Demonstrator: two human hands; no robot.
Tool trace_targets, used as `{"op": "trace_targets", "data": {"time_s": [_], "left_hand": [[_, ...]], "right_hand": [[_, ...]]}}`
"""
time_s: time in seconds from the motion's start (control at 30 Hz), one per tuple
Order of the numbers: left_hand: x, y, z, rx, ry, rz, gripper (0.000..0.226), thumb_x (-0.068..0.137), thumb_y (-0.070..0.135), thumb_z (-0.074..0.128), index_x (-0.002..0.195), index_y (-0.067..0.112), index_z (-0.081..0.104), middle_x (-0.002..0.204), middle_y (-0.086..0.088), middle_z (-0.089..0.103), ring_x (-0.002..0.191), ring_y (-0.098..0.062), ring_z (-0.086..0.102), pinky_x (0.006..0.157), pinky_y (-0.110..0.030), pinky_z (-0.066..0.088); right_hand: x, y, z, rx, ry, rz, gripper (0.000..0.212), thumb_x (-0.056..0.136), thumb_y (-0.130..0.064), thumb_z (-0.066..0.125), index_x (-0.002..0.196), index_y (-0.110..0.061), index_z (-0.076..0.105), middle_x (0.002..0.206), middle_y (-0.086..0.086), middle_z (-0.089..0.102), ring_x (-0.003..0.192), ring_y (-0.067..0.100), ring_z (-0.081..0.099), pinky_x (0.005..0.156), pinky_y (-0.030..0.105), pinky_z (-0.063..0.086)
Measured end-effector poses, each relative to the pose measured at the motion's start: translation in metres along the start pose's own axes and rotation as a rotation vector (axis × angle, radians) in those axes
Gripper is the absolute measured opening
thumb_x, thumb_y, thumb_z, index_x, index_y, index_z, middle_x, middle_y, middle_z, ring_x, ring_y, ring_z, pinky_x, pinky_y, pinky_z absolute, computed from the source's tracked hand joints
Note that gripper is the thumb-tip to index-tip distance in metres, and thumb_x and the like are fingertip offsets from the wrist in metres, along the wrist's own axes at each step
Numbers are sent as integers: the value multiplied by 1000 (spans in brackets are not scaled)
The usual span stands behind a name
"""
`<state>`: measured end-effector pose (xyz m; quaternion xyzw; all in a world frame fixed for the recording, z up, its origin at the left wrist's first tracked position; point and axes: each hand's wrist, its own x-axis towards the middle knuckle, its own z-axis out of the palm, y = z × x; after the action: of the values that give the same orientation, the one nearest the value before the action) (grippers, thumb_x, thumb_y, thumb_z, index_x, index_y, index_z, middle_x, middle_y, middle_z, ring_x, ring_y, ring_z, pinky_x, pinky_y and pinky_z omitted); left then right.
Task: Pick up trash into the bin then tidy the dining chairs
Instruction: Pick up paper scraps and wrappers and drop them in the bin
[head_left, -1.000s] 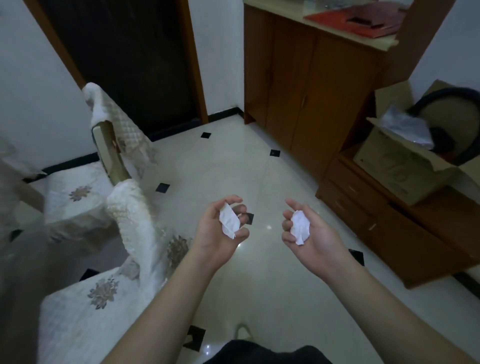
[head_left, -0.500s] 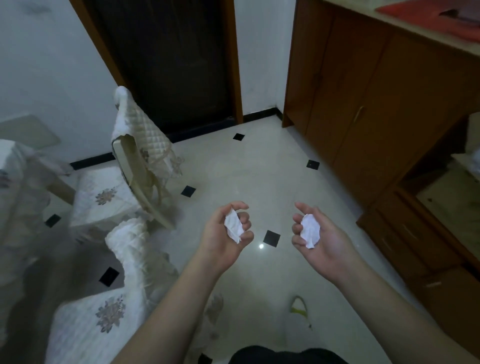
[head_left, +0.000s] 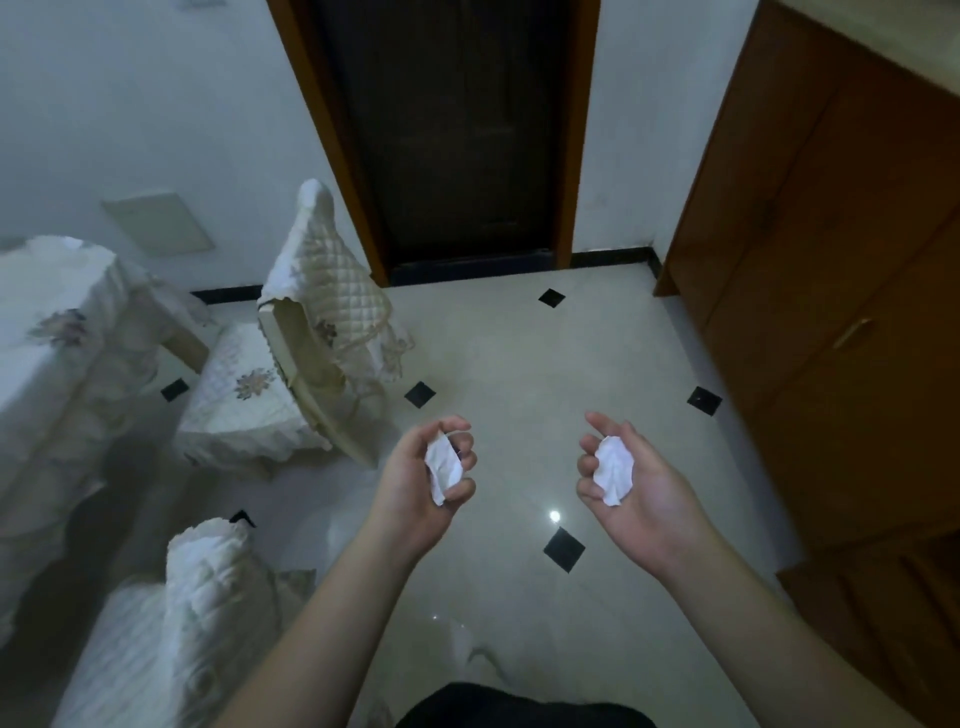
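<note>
My left hand (head_left: 415, 488) is held palm up over the floor, its fingers curled round a crumpled white paper (head_left: 443, 467). My right hand (head_left: 641, 488) is beside it, also palm up, its fingers curled round a second crumpled white paper (head_left: 613, 467). One dining chair (head_left: 291, 374) with a quilted cream cover stands turned out from the table at the left. A second covered chair (head_left: 202, 613) stands close by at the lower left. No bin is in view.
A table with a white cloth (head_left: 57, 353) stands at the far left. A dark doorway (head_left: 457, 130) is straight ahead. Tall wooden cabinets (head_left: 831, 260) line the right side. Pale tiled floor (head_left: 519, 364) lies between the chairs and the cabinets.
The view has swung left: the cardboard box and low drawers have left the frame, and the table has come into view. Both hands keep hold of their papers.
</note>
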<state>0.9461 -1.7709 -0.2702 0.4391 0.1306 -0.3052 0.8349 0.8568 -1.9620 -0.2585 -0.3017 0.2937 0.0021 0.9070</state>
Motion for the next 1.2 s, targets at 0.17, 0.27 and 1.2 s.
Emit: {"op": "trace_targets", "data": {"time_s": [0.17, 0.27, 1.2], "left_hand": [[63, 37, -5, -74, 64, 51, 18, 87, 16, 40, 80, 12, 57, 68, -1, 40, 57, -13, 37, 42, -22, 10], [110, 67, -9, -108, 68, 69, 16, 89, 18, 39, 82, 13, 53, 70, 0, 38, 56, -13, 37, 41, -22, 10], [484, 299, 107, -106, 153, 212, 23, 90, 17, 40, 88, 4, 60, 67, -6, 44, 51, -13, 38, 39, -21, 17]], "right_hand": [[82, -21, 37, -36, -67, 50, 31, 98, -30, 43, 114, -11, 62, 85, 5, 55, 62, 12, 49, 44, 21, 35], [136, -32, 70, -85, -90, 72, 30, 99, -31, 41, 110, -13, 63, 86, 4, 54, 63, 11, 50, 45, 20, 34], [537, -239, 239, -138, -191, 169, 29, 96, -29, 48, 112, -11, 64, 85, 6, 56, 64, 11, 49, 45, 21, 35]]}}
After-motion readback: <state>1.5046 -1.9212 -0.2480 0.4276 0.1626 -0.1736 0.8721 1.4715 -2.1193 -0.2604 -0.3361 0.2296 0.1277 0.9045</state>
